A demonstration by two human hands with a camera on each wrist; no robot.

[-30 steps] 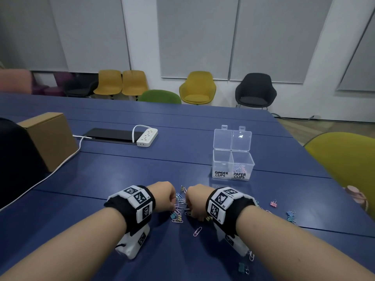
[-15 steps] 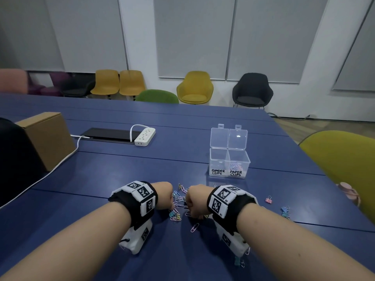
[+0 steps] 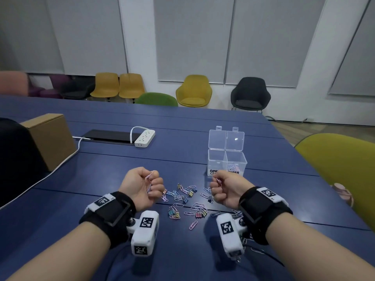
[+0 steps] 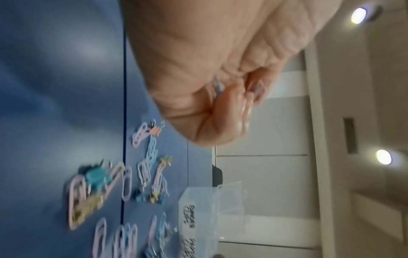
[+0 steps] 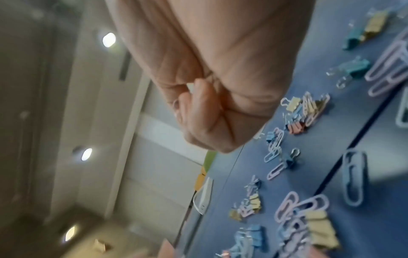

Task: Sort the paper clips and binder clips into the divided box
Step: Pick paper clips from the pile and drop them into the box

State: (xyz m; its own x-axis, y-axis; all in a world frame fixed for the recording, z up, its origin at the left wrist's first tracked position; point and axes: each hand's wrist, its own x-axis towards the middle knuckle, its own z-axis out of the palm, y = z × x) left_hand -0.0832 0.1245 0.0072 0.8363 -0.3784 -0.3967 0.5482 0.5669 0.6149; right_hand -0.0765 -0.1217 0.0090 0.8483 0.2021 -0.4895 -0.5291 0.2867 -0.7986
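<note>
pastel paper clips (image 3: 194,205) and small coloured binder clips (image 3: 173,213) are scattered loose on the blue table, mixed together. the clear divided box (image 3: 226,162) stands beyond them, lid open upright; paper clips are seen in its right compartment labelled paper clips; the left binder clips compartment looks empty.

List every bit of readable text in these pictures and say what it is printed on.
"BIND… CL…" on the left front label of the divided box; the right hand hides the rest.
"PAPER" on its right front label; the line below is hidden.
Wrist band and camera markers: black-and-white codes, no words.
Left wrist view: box labels too blurred to read.
</note>
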